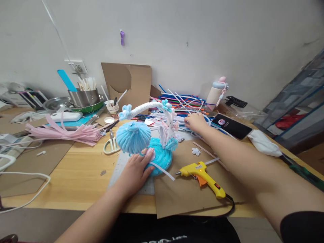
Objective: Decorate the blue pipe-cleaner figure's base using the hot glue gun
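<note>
A lamp-shaped craft made of pipe cleaners stands before me, with a round blue base [162,155], a white curved stem [146,105] and a hanging blue shade [133,136]. My left hand [135,170] grips the base's left edge, its fingers on top by a small pale pink piece [150,154]. From there a white strip [163,171] sticks out. At the back, my right hand [196,122] has its fingers curled down onto white pipe cleaners [162,119]; the fingertips are partly hidden. A yellow hot glue gun [202,173] lies between my arms, near a white flower [195,151].
Cardboard [174,199] lies under the glue gun. Scissors [111,145] and pink strips [65,131] are to the left, with a steel pot [84,97] behind. On the right are a phone [231,125] and a bottle [216,92]. A cardboard sheet [141,79] leans on the wall.
</note>
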Available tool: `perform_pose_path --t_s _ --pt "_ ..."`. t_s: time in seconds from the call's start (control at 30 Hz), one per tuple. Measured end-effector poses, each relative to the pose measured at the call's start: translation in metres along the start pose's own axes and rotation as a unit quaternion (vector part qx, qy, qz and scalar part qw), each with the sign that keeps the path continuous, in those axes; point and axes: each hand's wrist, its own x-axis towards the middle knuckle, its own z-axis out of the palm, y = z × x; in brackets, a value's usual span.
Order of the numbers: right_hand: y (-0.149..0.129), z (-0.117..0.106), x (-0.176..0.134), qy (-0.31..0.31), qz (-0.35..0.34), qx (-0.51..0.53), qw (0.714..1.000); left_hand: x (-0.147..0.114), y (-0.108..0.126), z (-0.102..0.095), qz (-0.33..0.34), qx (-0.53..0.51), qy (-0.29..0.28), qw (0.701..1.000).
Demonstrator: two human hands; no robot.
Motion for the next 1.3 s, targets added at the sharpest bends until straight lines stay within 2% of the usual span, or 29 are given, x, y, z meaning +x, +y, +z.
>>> perform_pose_path --t_s 0.2,0.33,0.43,0.5,0.6,0.77,0.8,0.83,0.87,0.93,1.03,1.07,1.13,1.2,1.27,1.3 --pt "0.008 -0.006 0.015 -0.003 0.081 0.058 0.995 0.000 0.000 -0.001 -0.014 -0.014 -0.022 1.000" --pt "0.023 -0.018 0.022 0.007 0.142 0.117 0.983 0.000 -0.002 0.002 -0.001 -0.013 0.003 1.000" --pt "0.032 -0.034 0.024 0.038 0.182 0.175 0.967 -0.001 -0.001 0.003 0.011 -0.013 0.026 1.000" --pt "0.037 -0.049 0.026 0.080 0.203 0.223 0.950 -0.002 0.000 0.002 0.012 -0.015 0.029 0.999" --pt "0.040 -0.078 0.030 0.175 0.229 0.300 0.909 -0.002 0.002 0.000 0.002 -0.025 0.017 1.000" --pt "0.040 -0.140 0.021 0.363 0.257 0.365 0.818 -0.003 0.002 -0.001 -0.013 -0.035 0.014 0.999" --pt "0.037 -0.152 0.013 0.417 0.249 0.421 0.766 -0.003 0.002 -0.001 -0.012 -0.032 0.014 0.999" --pt "0.034 -0.164 0.003 0.440 0.239 0.467 0.729 -0.004 0.002 0.000 -0.007 -0.029 0.015 0.999" --pt "0.030 -0.174 -0.009 0.452 0.225 0.499 0.705 -0.004 0.002 0.000 0.001 -0.028 0.017 0.999" --pt "0.020 -0.189 -0.039 0.437 0.183 0.544 0.692 -0.007 0.005 0.000 0.027 -0.029 0.023 0.999" --pt "0.009 -0.194 -0.098 0.362 0.132 0.595 0.705 -0.012 0.013 0.001 0.058 -0.030 0.025 0.998" --pt "0.007 -0.191 -0.120 0.312 0.148 0.599 0.722 -0.015 0.018 0.001 0.064 -0.030 0.025 0.997" --pt "0.003 -0.179 -0.166 0.269 0.221 0.572 0.743 -0.018 0.029 0.002 0.076 -0.031 0.025 0.996" --pt "-0.004 -0.164 -0.208 0.204 0.305 0.574 0.732 -0.020 0.043 0.002 0.083 -0.045 0.032 0.995" --pt "-0.019 -0.149 -0.241 0.094 0.381 0.557 0.731 -0.019 0.056 0.000 0.089 -0.073 0.045 0.992" --pt "-0.029 -0.143 -0.252 0.014 0.393 0.555 0.733 -0.017 0.062 0.000 0.098 -0.089 0.048 0.990"
